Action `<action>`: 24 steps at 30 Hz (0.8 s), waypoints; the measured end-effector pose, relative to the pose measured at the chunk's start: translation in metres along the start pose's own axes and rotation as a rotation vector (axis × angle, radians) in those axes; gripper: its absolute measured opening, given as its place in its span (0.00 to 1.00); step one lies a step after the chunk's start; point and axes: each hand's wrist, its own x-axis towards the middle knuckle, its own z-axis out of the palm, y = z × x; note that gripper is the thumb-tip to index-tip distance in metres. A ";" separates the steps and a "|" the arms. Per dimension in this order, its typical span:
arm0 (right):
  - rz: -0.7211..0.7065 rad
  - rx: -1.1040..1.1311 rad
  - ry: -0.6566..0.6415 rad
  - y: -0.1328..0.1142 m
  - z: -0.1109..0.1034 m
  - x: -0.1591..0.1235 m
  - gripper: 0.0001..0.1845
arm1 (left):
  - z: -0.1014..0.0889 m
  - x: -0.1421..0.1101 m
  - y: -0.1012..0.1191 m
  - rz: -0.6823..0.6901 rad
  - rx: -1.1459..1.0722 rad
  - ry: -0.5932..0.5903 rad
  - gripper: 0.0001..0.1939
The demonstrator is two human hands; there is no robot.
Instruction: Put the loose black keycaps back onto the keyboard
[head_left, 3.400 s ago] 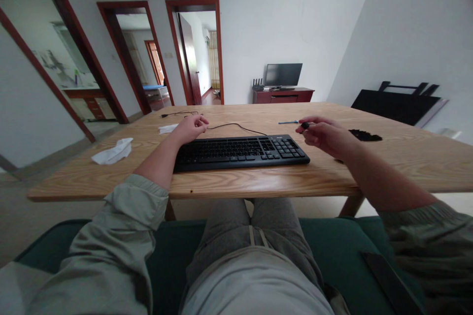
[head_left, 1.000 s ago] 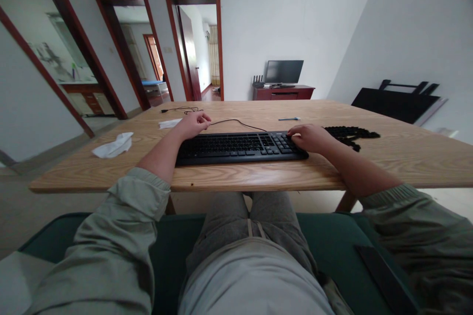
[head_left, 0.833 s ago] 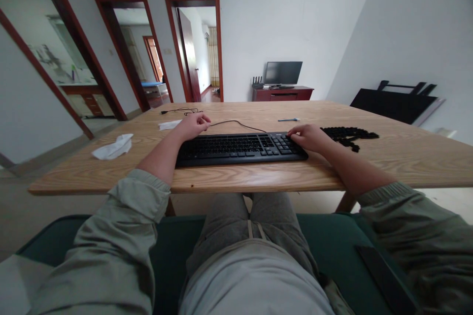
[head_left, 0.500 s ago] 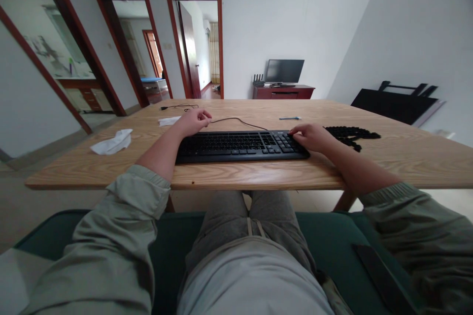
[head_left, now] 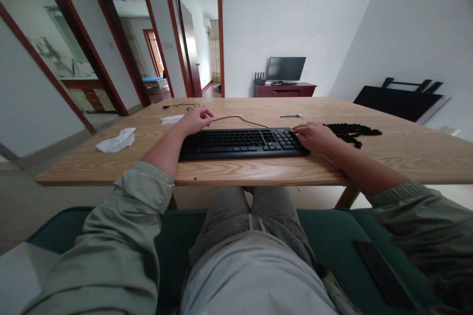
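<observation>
A black keyboard (head_left: 236,141) lies on the wooden table (head_left: 258,170) in front of me. My left hand (head_left: 197,119) rests at the keyboard's far left corner with its fingers curled in; what they enclose is hidden. The keyboard's black cable (head_left: 242,119) runs off beside that hand. My right hand (head_left: 312,136) lies palm down on the number pad at the keyboard's right end, fingers stretched onto the keys. A pile of loose black keycaps (head_left: 353,131) sits just right of that hand.
A small blue tool (head_left: 290,116) lies behind the keyboard. A crumpled white tissue (head_left: 116,140) and a smaller white tissue (head_left: 172,119) lie on the left. A second cable (head_left: 181,106) is at the far left. A dark phone (head_left: 384,273) lies on the green seat.
My right hand, which pinched a small black keycap above the table, has come down onto the number pad and stayed there. The left hand has hardly moved.
</observation>
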 end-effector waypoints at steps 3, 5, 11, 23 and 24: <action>0.038 0.077 -0.008 0.002 -0.002 -0.003 0.23 | 0.000 0.000 -0.001 0.002 -0.026 -0.017 0.12; 0.095 0.149 -0.003 0.002 -0.002 -0.002 0.21 | -0.001 0.000 -0.001 0.005 -0.026 -0.012 0.12; 0.176 0.325 -0.002 0.000 0.000 0.003 0.19 | -0.001 -0.001 0.000 -0.011 -0.055 -0.019 0.10; 0.248 0.498 0.024 0.023 0.007 0.006 0.19 | -0.003 -0.004 0.008 -0.034 0.013 -0.011 0.11; 0.242 0.498 0.024 0.023 0.008 0.006 0.18 | -0.003 -0.005 0.008 -0.036 0.014 -0.008 0.11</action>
